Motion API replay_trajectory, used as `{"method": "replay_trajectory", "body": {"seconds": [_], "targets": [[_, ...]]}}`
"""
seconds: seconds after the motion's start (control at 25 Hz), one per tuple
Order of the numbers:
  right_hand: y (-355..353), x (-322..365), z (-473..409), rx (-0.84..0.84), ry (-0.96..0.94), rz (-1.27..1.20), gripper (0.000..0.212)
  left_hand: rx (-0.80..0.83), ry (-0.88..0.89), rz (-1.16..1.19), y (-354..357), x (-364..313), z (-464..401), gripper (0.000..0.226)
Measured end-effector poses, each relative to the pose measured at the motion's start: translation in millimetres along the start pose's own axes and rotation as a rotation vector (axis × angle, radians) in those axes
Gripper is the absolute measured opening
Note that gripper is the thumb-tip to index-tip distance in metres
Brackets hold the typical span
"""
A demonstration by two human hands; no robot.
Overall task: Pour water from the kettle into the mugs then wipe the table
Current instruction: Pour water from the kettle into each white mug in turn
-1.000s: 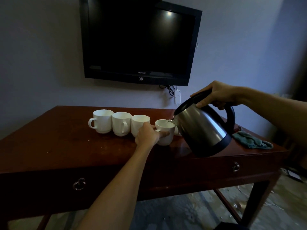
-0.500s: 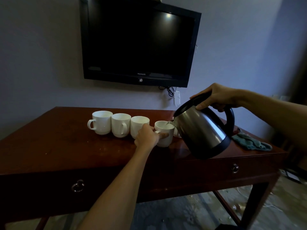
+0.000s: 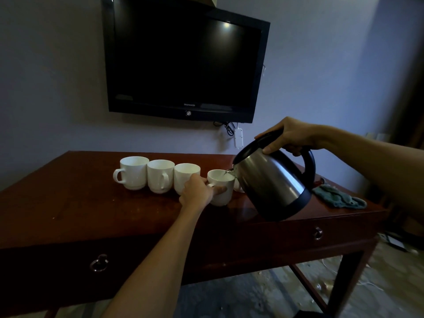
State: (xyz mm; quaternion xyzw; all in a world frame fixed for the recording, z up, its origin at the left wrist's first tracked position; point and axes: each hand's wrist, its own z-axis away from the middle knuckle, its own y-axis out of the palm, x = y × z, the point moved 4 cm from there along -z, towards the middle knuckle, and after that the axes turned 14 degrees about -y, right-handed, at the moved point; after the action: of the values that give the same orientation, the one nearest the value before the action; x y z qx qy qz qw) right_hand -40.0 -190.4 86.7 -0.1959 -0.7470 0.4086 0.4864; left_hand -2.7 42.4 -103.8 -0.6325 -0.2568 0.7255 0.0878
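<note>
A steel kettle point(image 3: 273, 184) with a black lid, handle and base is tilted to the left, its spout over a white mug point(image 3: 221, 188). My right hand point(image 3: 290, 136) grips the kettle's handle, thumb on the lid. My left hand point(image 3: 197, 191) holds that mug by its handle on the dark wooden table point(image 3: 91, 207). Three more white mugs point(image 3: 160, 175) stand in a row to its left. Another white mug is mostly hidden behind the kettle. A green cloth point(image 3: 339, 196) lies at the table's right end.
A black television point(image 3: 183, 60) hangs on the wall above the table, with cables and a white power strip point(image 3: 238, 137) below it. The table front has two drawers with ring pulls point(image 3: 99, 262). Cables lie on the floor at the right.
The kettle has stayed tilted over the mug, dropping slightly towards it. My left hand has kept its hold on the mug.
</note>
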Motion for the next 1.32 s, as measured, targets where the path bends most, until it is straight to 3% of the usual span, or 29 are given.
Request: {"method": "replay_trajectory", "body": {"seconds": [1.32], "targets": [[-1.0,0.9,-4.1,0.025,0.012,0.004,0.041,0.013,-0.013,0.009,-2.0,-1.8,4.8,0.059]]}}
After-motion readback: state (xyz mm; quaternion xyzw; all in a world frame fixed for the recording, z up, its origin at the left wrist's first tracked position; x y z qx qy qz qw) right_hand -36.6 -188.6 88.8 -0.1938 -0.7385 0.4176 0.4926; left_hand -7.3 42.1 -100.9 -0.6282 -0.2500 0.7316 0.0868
